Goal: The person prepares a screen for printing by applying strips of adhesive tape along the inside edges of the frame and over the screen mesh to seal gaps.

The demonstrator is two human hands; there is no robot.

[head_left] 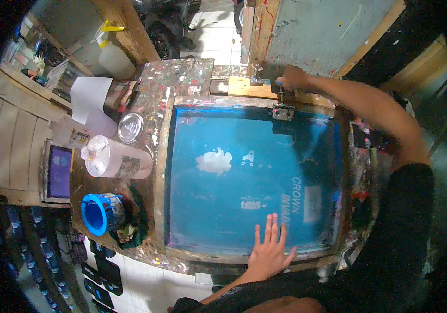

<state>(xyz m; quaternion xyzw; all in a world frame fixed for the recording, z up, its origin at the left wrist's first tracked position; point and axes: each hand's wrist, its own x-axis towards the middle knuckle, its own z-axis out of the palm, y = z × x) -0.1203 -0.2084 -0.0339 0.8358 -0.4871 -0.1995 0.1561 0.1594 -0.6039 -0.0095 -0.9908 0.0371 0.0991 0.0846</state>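
A silk-screen printing frame (207, 130) with blue-green mesh and a worn wooden border lies on the paint-spattered table. Pale stencil shapes and lettering show in its mesh. My left hand (267, 255) rests palm down near its front edge, fingers spread, holding nothing. Across the frame reaches my right arm, in a black sleeve. My right hand (292, 78) is closed at the upper end of a clamp screw (280, 95), and its fingertips are partly hidden. Below that, a metal hinge clamp (283, 112) grips the frame's far edge. A light wooden block (252, 87) sits left of the screw.
Left of the frame stand a translucent white bottle (124, 159), a blue-rimmed paint tub (94, 215), a dark rag (132, 229) and a round metal lid (131, 128). Behind are a spray bottle (114, 60) with a yellow trigger and white paper (89, 96). A small purple screen (59, 172) leans farther left.
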